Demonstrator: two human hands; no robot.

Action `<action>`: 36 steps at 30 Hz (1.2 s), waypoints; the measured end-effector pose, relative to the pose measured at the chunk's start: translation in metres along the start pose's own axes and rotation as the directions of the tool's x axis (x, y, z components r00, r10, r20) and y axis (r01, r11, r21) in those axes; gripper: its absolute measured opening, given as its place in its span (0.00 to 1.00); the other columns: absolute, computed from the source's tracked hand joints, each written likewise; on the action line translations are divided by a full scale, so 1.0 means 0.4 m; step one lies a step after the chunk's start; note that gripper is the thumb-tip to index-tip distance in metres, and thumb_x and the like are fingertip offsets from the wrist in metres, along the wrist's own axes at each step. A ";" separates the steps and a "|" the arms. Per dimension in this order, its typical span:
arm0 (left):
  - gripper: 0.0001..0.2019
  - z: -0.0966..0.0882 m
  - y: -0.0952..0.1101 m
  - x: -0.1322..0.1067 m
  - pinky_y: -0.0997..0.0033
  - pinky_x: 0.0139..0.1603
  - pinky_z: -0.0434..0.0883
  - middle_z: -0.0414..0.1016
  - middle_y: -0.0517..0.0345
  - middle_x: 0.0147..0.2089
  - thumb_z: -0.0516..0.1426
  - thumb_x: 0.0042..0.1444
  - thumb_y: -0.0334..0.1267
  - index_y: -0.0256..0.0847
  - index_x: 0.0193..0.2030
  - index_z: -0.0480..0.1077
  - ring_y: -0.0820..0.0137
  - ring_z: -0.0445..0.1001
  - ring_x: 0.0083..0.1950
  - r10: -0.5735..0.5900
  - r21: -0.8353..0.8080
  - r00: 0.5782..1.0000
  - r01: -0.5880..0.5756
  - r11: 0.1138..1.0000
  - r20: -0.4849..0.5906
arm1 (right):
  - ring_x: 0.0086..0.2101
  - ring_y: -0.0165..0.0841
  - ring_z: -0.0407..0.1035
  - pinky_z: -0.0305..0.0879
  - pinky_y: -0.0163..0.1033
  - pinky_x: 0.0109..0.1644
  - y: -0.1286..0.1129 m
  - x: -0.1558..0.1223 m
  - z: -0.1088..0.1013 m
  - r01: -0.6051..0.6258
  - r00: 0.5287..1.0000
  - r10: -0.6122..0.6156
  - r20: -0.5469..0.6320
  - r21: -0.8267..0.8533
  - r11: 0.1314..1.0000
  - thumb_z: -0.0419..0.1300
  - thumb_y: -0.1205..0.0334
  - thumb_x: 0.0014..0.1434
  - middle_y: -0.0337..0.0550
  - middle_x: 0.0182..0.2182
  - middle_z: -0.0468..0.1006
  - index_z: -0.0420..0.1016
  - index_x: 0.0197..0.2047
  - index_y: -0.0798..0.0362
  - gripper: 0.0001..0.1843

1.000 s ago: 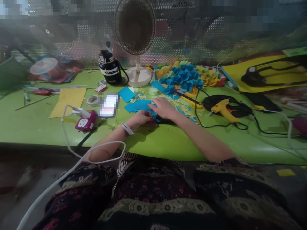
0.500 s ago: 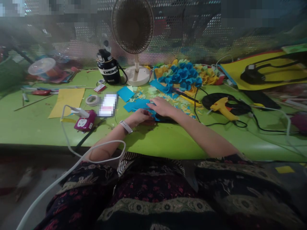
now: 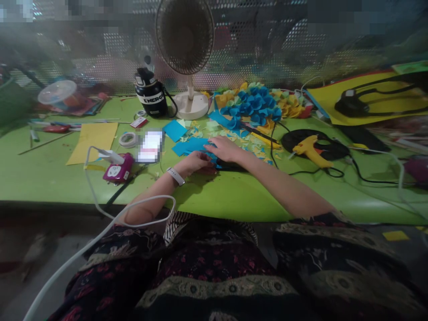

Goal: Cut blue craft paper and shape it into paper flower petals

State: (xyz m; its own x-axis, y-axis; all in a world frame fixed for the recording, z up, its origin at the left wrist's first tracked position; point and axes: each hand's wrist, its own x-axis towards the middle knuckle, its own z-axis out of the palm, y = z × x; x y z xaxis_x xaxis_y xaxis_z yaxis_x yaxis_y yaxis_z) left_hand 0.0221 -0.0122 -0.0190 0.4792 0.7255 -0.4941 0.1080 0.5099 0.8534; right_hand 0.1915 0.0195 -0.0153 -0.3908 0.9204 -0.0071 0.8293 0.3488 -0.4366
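Both hands meet at the near middle of the green table. My left hand (image 3: 195, 162), with a white band at its wrist, has its fingers closed in a pinch at the edge of a piece of blue paper (image 3: 214, 157). Over the same piece from the right, my right hand (image 3: 224, 149) bends its fingers down, closed on the paper; its fingertips are partly hidden. A dark flat object (image 3: 230, 166) shows beneath the right palm, its kind unclear. More blue paper sheets (image 3: 187, 146) lie fanned just beyond the left hand.
Beyond the hands are paper scraps (image 3: 259, 150) and a heap of blue paper pieces (image 3: 256, 104). A yellow glue gun (image 3: 310, 151) rests at right with its cord. Leftward are a phone (image 3: 150, 146), tape roll (image 3: 127, 139) and purple power adapter (image 3: 117, 169); behind, a bottle (image 3: 152, 96) and fan (image 3: 190, 104).
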 end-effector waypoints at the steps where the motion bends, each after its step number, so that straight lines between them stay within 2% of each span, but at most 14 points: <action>1: 0.14 0.000 0.001 0.000 0.72 0.37 0.79 0.78 0.56 0.25 0.68 0.52 0.23 0.35 0.29 0.65 0.70 0.82 0.30 -0.005 0.010 1.000 0.005 1.000 -0.003 | 0.56 0.50 0.66 0.61 0.53 0.60 0.000 0.000 0.000 -0.005 1.000 0.005 -0.002 -0.009 1.000 0.48 0.43 0.69 0.58 0.55 0.75 0.74 0.53 0.54 0.26; 5: 0.13 0.003 0.009 -0.003 0.68 0.39 0.80 0.79 0.53 0.26 0.66 0.53 0.23 0.34 0.29 0.65 0.69 0.82 0.30 -0.020 0.045 1.000 0.021 0.999 -0.016 | 0.55 0.48 0.67 0.61 0.51 0.60 0.000 0.002 0.003 -0.014 1.000 0.013 -0.020 -0.014 1.000 0.49 0.41 0.68 0.56 0.54 0.76 0.75 0.53 0.53 0.26; 10: 0.13 0.005 0.013 -0.007 0.69 0.39 0.80 0.79 0.53 0.26 0.66 0.53 0.23 0.34 0.29 0.66 0.70 0.82 0.30 -0.017 0.050 1.000 0.018 0.999 -0.021 | 0.55 0.48 0.68 0.62 0.51 0.60 0.000 0.000 0.006 -0.008 0.999 0.008 -0.038 -0.016 1.000 0.49 0.41 0.69 0.55 0.53 0.77 0.75 0.52 0.52 0.26; 21: 0.12 0.005 0.014 -0.007 0.64 0.43 0.80 0.78 0.54 0.26 0.64 0.55 0.22 0.35 0.29 0.65 0.69 0.81 0.30 -0.007 0.068 0.999 0.009 0.998 -0.034 | 0.57 0.50 0.68 0.64 0.52 0.59 -0.011 -0.002 -0.002 -0.007 1.000 0.005 -0.017 -0.096 0.995 0.47 0.44 0.70 0.61 0.56 0.75 0.74 0.55 0.58 0.28; 27: 0.11 -0.002 0.011 0.002 0.68 0.41 0.79 0.79 0.53 0.26 0.64 0.56 0.22 0.35 0.30 0.65 0.70 0.81 0.30 -0.014 0.088 1.000 0.014 0.996 -0.005 | 0.56 0.49 0.68 0.64 0.52 0.59 -0.013 -0.002 -0.001 -0.017 1.000 0.015 -0.027 -0.066 0.998 0.49 0.44 0.69 0.59 0.56 0.76 0.75 0.54 0.55 0.26; 32: 0.12 -0.011 0.005 0.008 0.70 0.38 0.79 0.80 0.52 0.27 0.68 0.52 0.25 0.35 0.30 0.67 0.69 0.82 0.31 0.011 0.068 0.998 -0.015 0.998 0.062 | 0.57 0.49 0.68 0.64 0.52 0.60 -0.010 0.000 -0.002 -0.017 1.000 0.015 -0.017 -0.071 0.997 0.49 0.44 0.69 0.59 0.57 0.75 0.74 0.55 0.55 0.27; 36: 0.11 -0.011 0.004 0.007 0.73 0.37 0.78 0.81 0.52 0.27 0.66 0.53 0.24 0.34 0.30 0.67 0.70 0.82 0.30 0.002 0.075 0.999 -0.005 0.997 0.053 | 0.57 0.50 0.68 0.64 0.52 0.59 -0.010 0.001 -0.001 -0.018 1.000 0.016 -0.019 -0.079 0.997 0.49 0.43 0.69 0.58 0.56 0.76 0.75 0.54 0.55 0.26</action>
State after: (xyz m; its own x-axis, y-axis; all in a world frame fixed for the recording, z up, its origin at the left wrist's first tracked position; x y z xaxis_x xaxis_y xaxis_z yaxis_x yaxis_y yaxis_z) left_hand 0.0197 -0.0075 -0.0197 0.5248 0.7007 -0.4833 0.1700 0.4701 0.8661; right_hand 0.1883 0.0187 -0.0134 -0.3698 0.9291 0.0031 0.8648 0.3454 -0.3644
